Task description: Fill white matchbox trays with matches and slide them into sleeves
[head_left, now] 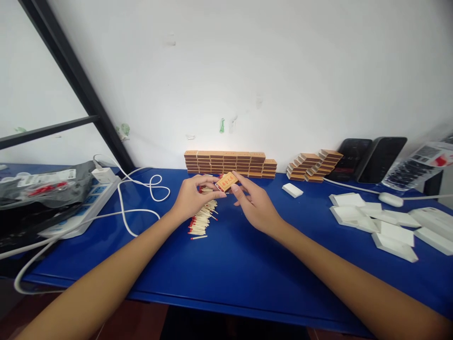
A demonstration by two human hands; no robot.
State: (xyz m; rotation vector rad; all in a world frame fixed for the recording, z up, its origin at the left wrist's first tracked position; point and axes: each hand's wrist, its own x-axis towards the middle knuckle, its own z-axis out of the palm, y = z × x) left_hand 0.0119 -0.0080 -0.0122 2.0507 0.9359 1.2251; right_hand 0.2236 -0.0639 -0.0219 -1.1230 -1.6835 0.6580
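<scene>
Now the left hand point(191, 196) and right hand point(255, 204) both pinch the matchbox point(227, 181) near the matches point(201, 221); best hold it softly, so its sides don't squash

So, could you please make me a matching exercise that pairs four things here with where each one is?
1. Lettered matchbox
2. Matches
3. White trays
4. Power strip

A. scattered toward the right
B. beside the dark bag
C. held between left hand and right hand
D. heaped near the middle of the table

Pairs: 1-C; 2-D; 3-A; 4-B.
</scene>
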